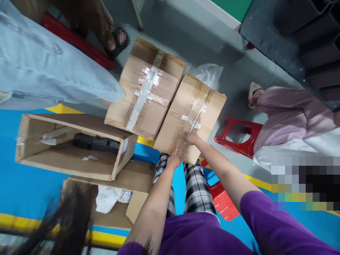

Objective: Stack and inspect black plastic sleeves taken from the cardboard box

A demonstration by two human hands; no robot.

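Observation:
Two taped cardboard boxes stand side by side on the floor in front of me. My left hand (174, 159) touches the near edge of the right-hand box (172, 124), its fingers pointing forward along the tape seam. On the top of that same box, beside the seam, my right hand (191, 138) is closed with bent fingers; what is between them is too small to make out. The left-hand box (167, 85), with shiny clear tape, has neither of my hands on it.
At the left lie an open carton (87, 164) with dark parts inside and another open carton (143, 177) holding white wrapping. Red stools (240, 129) stand at the right. People are at both sides. Dark bins (316, 46) fill the upper right.

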